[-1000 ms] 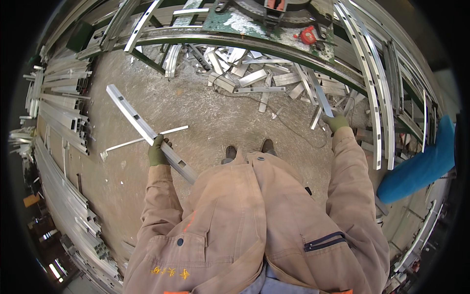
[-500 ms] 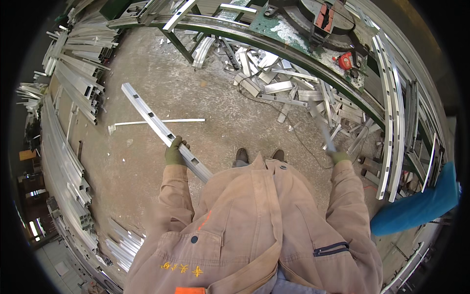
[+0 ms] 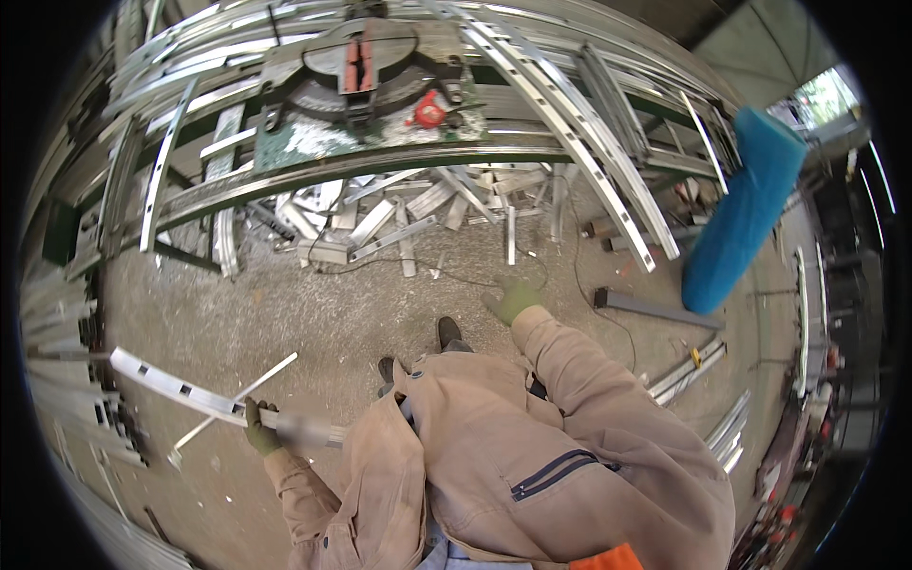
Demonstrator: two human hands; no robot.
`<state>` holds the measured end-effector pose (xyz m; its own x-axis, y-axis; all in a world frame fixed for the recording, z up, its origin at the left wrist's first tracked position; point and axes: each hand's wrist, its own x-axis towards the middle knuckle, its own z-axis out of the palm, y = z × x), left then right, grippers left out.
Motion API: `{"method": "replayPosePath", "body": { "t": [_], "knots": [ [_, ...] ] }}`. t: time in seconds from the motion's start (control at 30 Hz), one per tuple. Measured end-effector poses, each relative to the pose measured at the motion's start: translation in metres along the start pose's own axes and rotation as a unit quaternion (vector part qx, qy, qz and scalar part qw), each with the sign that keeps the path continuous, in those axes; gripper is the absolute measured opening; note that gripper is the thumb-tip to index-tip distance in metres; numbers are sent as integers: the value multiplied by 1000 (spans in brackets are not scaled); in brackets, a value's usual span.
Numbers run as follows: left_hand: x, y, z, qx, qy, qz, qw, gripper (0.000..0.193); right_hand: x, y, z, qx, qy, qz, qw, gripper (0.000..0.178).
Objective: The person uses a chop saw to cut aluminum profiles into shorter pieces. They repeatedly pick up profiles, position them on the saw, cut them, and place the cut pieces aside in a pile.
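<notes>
My left hand (image 3: 261,427), in a green glove, is closed around a long silver metal profile (image 3: 176,385) with rectangular holes along it. The profile slants across my left side, and its near end is blurred beside my jacket. Ahead of me my right hand (image 3: 516,298), gloved too, reaches out over the floor with fingers apart and nothing in them. Beyond its fingertips a short narrow metal strip (image 3: 511,236) shows at the edge of the offcut pile (image 3: 375,223); whether it rests there or is in the air I cannot tell.
A green-framed bench (image 3: 380,161) carries a cutting machine (image 3: 361,71) and a red tape measure (image 3: 429,110). Two long holed profiles (image 3: 579,142) lean over its edge. A blue roll (image 3: 741,218) stands at right. A cable (image 3: 427,275) and a thin white strip (image 3: 237,397) lie on the floor.
My view and body have turned right, toward the bench. My right hand has let go of the thin strip it held and is now empty. My left hand still grips the holed profile.
</notes>
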<state>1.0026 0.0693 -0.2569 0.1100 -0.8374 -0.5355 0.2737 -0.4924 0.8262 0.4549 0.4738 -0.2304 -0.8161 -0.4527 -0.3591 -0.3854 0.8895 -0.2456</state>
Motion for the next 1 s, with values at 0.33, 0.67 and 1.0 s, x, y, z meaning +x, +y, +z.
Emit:
{"method": "replayPosePath", "body": {
  "t": [0.33,0.67,1.0],
  "knots": [
    [-49,53,192,-60,-141,68,986,73,-70,-51,-89,238,-21,-102,966,78],
    [-242,8,363,-67,-325,43,943,77,-80,-156,-165,160,-43,-344,924,89],
    [-169,65,388,-71,-307,83,946,94,-31,3,-165,140,-70,-302,940,70]
  ]
}}
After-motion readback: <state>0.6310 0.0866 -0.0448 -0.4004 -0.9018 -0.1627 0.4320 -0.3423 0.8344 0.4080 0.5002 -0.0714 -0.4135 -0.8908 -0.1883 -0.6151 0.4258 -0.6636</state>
